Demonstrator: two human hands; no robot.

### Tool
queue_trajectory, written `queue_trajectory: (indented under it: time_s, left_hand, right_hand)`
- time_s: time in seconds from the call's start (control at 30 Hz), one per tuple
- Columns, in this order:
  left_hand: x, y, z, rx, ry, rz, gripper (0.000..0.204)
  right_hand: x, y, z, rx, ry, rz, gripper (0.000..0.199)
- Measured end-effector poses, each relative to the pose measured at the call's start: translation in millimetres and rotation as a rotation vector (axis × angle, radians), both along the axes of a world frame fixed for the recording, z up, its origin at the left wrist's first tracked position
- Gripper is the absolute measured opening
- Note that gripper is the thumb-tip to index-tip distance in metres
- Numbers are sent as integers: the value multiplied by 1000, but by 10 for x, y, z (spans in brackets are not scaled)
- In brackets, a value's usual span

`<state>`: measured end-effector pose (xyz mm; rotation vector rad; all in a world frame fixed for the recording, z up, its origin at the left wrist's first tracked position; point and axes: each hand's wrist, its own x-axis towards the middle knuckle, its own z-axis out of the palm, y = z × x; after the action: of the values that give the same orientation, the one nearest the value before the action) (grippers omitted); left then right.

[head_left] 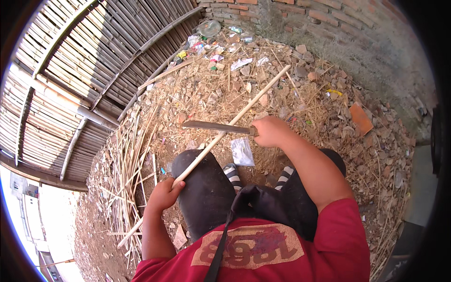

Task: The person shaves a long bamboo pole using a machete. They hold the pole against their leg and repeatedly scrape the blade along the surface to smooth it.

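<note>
My left hand (163, 194) is closed around a long pale stick (256, 97), which looks like peeled bamboo. The stick slants across my left knee, its far end up and to the right, its lower end reaching past my left forearm. In my right hand (271, 131) I grip the short handle of a machete (213, 126). Its dark blade points left and crosses the stick a little beyond my knees. Whether the edge touches the stick or only passes over it, I cannot tell.
Several thin split sticks (126, 174) lie in a pile at my left. A clear plastic bag (242, 151) rests between my feet. Rubble and litter cover the ground, with an orange tile piece (361, 119) at right. A bamboo fence (117, 51) and a brick wall (324, 19) enclose the spot.
</note>
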<state>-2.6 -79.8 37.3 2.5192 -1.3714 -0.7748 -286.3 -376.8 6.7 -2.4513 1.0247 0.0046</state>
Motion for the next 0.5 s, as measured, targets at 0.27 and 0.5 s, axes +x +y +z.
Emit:
queue_trajectory:
  time_s: [0.27, 0.5]
  left_hand:
    - [24, -85, 49, 39, -25, -43, 56]
    - [-31, -5, 166, 132, 142, -32, 57]
  right_hand:
    - [-153, -431, -378, 140, -83, -123, 30]
    - [-17, 93, 246, -61, 87, 144, 29]
